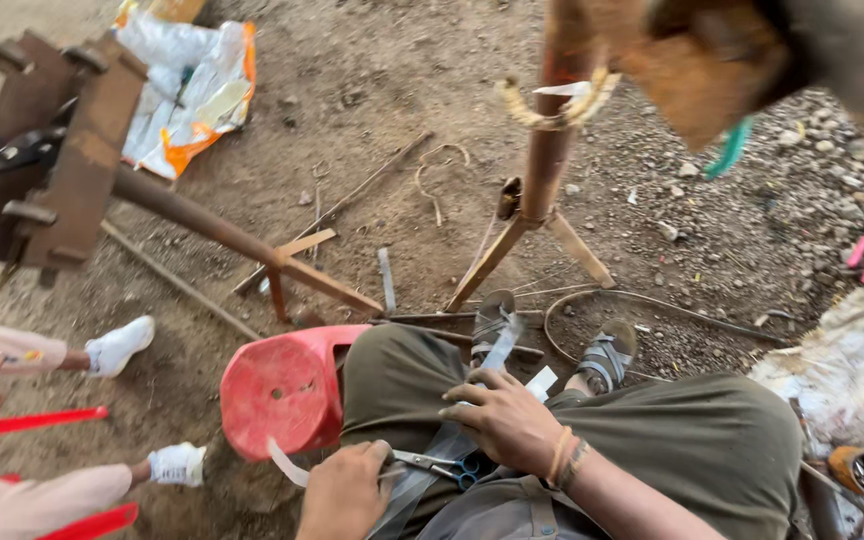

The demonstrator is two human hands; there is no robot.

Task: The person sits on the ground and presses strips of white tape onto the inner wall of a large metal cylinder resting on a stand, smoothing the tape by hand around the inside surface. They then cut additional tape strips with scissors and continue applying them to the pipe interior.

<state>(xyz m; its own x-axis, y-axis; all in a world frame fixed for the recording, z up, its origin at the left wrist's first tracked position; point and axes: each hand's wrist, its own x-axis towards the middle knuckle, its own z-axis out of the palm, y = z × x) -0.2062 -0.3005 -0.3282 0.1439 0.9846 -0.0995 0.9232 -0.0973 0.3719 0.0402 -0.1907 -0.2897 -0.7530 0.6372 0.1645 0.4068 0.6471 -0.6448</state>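
- Strip [452, 440] across lap, under both hands.
- Scissors [442, 466] on strip, between hands.
- Stool [282, 390] left of knee.
- Post [550, 150] ahead of feet.

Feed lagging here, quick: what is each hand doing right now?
Left hand: closed on the scissors, cutting the grey strip.
Right hand: fingers spread, pressing the grey strip flat on the thigh.
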